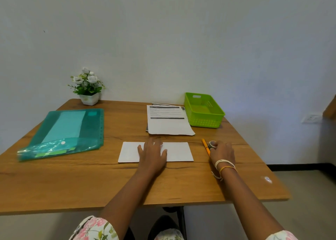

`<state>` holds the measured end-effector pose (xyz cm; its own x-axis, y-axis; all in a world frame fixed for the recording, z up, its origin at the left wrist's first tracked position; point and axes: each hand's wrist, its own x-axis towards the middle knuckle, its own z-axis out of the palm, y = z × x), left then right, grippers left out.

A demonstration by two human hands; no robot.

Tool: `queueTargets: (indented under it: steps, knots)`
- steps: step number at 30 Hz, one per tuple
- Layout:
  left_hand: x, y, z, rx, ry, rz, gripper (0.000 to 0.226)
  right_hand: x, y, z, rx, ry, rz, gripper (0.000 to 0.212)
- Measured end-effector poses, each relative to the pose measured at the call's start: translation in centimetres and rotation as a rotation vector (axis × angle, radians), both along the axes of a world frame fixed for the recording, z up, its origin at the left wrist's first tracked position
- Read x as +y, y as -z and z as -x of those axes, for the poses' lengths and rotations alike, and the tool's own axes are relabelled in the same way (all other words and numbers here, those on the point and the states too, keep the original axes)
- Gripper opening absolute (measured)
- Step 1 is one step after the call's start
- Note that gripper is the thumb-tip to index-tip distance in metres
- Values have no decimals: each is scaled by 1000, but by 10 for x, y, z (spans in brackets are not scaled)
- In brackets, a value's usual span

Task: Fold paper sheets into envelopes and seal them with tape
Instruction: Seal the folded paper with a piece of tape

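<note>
While the left hand [152,153] is lying flat with its fingers spread on the folded paper [179,151], pressing it down against the wooden table [91,181], the right hand [222,151] is curling its fingers round a small tape roll [211,144] just off the paper's right edge. An orange pen [206,147] is lying right against that hand, on its inner side, so it's touching or nearly touching the roll.

My guess is we're at the sealing bit: fold looks done, tape is being picked up. To do this well, the flat hand should be keeping its weight on the flap so nothing springs open, and the tape hand should be lifting the roll clear of the pen rather than dragging both. Whether a loose tape end is showing, I can't tell, too small.

Beyond the pressing hand, a stack of printed sheets [169,123] is waiting, with a green basket [204,110] further out beyond the tape hand. Far off the pressing hand's outer side are a teal folder [69,132] and a little flower pot [88,87].
</note>
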<state>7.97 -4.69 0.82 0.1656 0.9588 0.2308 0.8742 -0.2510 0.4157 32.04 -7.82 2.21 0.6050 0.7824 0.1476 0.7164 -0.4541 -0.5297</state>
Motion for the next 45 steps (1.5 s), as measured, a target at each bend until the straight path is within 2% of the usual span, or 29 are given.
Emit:
queueTargets:
  steps: [5, 8, 10, 12, 15, 18, 21, 24, 28, 32, 45]
  knots:
    - [0, 9, 1, 13, 12, -48, 36, 3, 5, -2, 1, 12, -115, 28]
    - [-1, 10, 0, -49, 33, -81, 36, 9, 0, 14, 191, -32, -327, 28]
    - [-1, 9, 1, -87, 48, -92, 38, 13, -6, 33, 366, -140, -385, 21]
    - [-2, 8, 2, -128, 61, -119, 40, 16, -10, 54, 446, -314, -347, 15]
    - [-6, 5, 4, -226, 110, -180, 44, 21, -8, 76, 457, -524, -256, 24]
    - [-8, 3, 5, -281, 142, -217, 44, 23, -2, 89, 466, -635, -211, 26]
    - [-8, 3, 5, -287, 172, -282, 36, 22, -2, 94, 505, -699, -231, 27]
    - [-9, 3, 6, -312, 150, -325, 29, 20, -5, 95, 564, -705, -238, 30]
    - [-9, 3, 7, -322, 91, -283, 29, 19, -3, 93, 656, -668, -261, 14]
    - [-9, 4, 8, -320, 75, -277, 27, 20, -1, 93, 709, -622, -323, 10]
    - [-10, 2, 9, -339, 42, -282, 23, 20, -6, 96, 697, -669, -270, 10]
